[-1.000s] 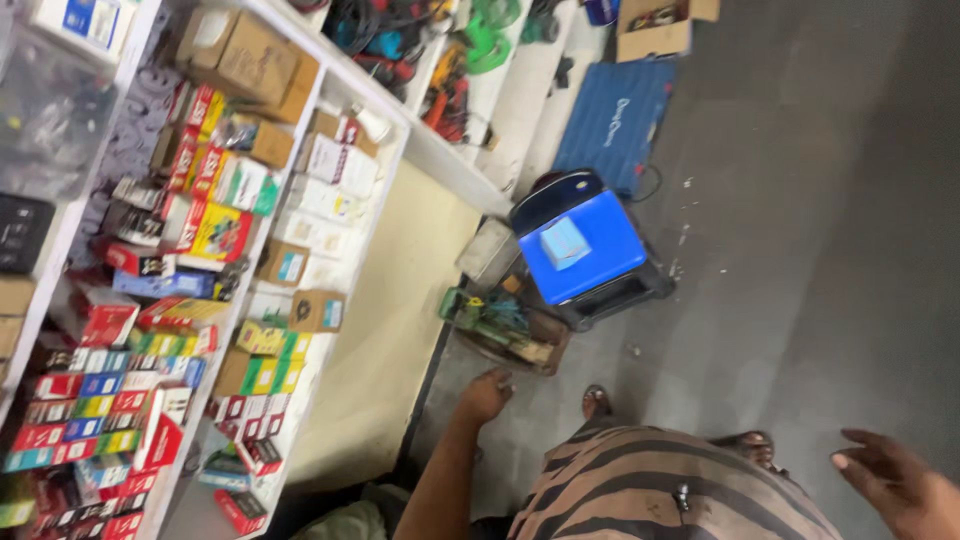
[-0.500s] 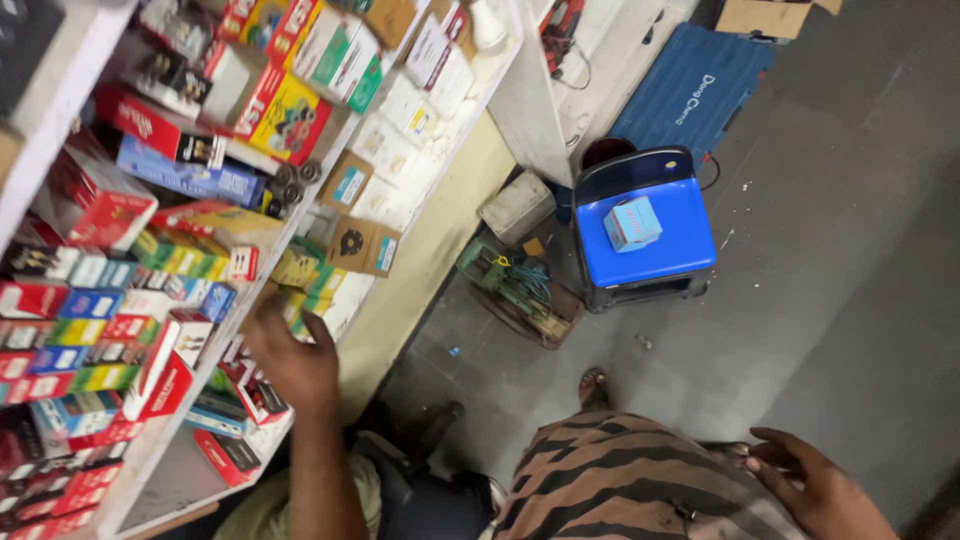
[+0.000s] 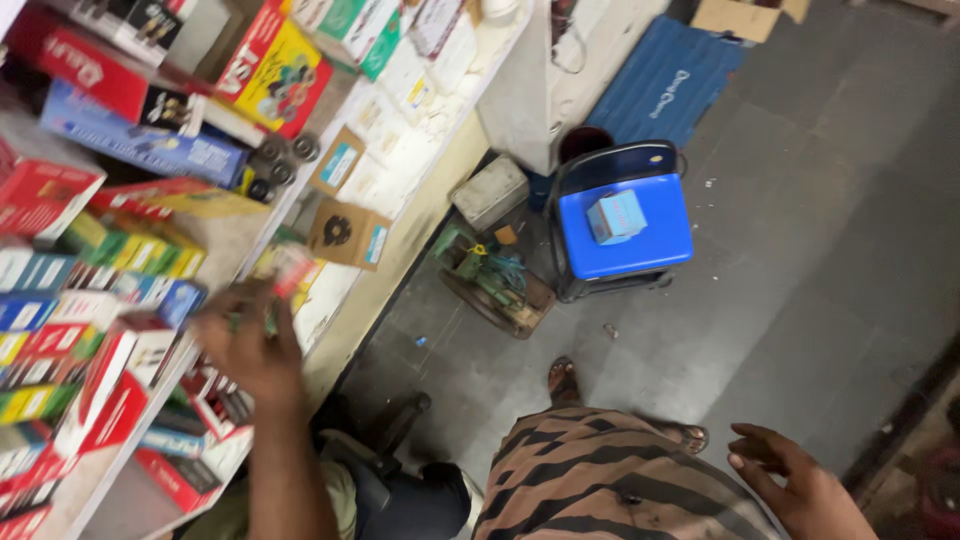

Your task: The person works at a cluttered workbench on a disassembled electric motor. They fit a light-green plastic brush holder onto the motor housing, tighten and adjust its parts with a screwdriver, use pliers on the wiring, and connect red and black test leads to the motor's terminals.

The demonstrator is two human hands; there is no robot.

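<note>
Small box (image 3: 290, 272) in left grip (image 3: 245, 345)

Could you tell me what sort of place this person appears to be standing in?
Probably a small hardware or spare-parts shop: shelves crammed with small boxed goods, the left hand reaching among them, and a blue stool on a worn grey floor.

Left arm raised and stretched forward, the left hand (image 3: 245, 340) motion-blurred, back toward the camera, fingers curled in a loose grip; right hand (image 3: 790, 485) hangs low at the side, apart from the body, fingers loosely spread and empty
</note>
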